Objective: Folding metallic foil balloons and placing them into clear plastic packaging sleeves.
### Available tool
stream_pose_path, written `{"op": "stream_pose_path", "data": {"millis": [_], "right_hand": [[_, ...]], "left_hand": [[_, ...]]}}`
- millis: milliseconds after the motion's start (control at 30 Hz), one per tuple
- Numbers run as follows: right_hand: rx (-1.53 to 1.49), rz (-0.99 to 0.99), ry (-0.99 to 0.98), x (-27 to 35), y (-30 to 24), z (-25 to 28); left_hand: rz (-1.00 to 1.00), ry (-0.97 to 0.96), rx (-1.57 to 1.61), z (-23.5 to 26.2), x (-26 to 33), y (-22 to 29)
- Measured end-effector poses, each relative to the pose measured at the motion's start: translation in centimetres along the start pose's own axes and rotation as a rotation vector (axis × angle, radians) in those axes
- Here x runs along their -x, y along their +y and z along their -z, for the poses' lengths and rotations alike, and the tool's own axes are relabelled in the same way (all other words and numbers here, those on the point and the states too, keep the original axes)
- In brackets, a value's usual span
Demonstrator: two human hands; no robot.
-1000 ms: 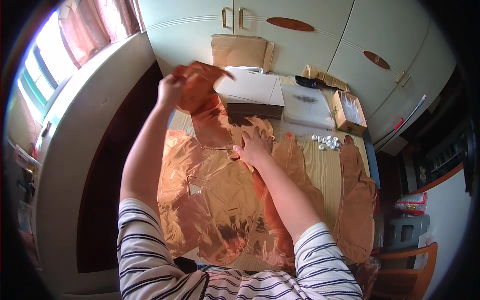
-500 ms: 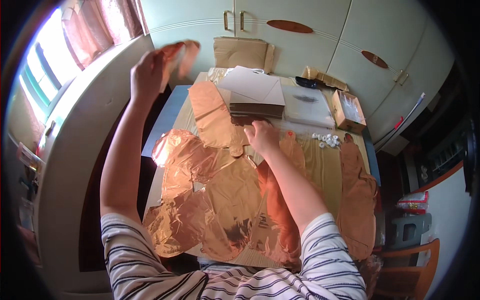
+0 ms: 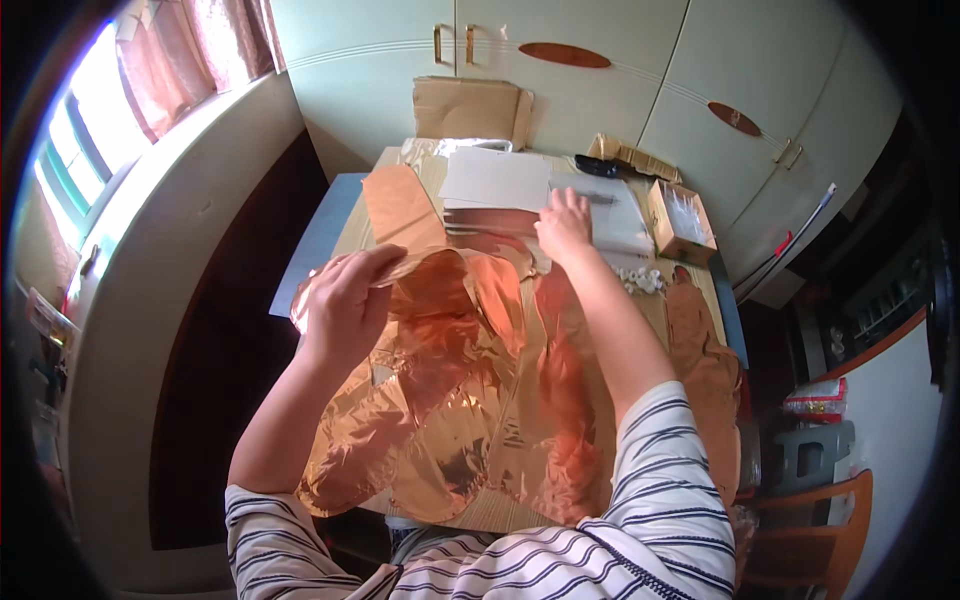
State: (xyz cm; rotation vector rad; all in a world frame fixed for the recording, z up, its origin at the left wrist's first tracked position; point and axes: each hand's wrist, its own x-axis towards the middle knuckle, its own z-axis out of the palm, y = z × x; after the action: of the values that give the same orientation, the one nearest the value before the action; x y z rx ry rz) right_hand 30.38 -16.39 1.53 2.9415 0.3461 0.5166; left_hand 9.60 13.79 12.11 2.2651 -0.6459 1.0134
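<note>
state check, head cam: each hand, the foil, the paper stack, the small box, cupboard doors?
left hand: pinching a copper foil sheet's edge, lifted
right hand: flat on the white paper stack
copper foil sheets: crumpled, spread over the table
small cardboard box: open
cupboard doors: closed

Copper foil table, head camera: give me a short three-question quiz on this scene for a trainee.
1. True or false: the left hand pinches a sheet of copper foil between its fingers.
2. What does the right hand rest on? A) the small cardboard box B) the stack of white sheets C) the wooden chair
3. Fill in: small white pieces lie on the table to the ____ of the right forearm.

Key: 1 true; 2 B; 3 right
</note>
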Motion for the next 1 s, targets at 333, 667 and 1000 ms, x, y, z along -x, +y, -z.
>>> {"op": "stream_pose_path", "data": {"millis": [333, 667, 1000], "right_hand": [[-1.188, 0.202, -0.058, 17.0, 1.6, 19.9], [-0.808, -0.244, 0.014, 17.5, 11.6, 20.5], [-0.397, 0.298, 0.235, 33.5, 4.1, 24.5]], "left_hand": [[-0.274, -0.251, 0.033, -4.4, -0.3, 6.4], [-0.598, -0.230, 0.225, -7.7, 6.5, 11.1], [-0.239, -0.694, 0.128, -10.4, 17.2, 11.5]]}}
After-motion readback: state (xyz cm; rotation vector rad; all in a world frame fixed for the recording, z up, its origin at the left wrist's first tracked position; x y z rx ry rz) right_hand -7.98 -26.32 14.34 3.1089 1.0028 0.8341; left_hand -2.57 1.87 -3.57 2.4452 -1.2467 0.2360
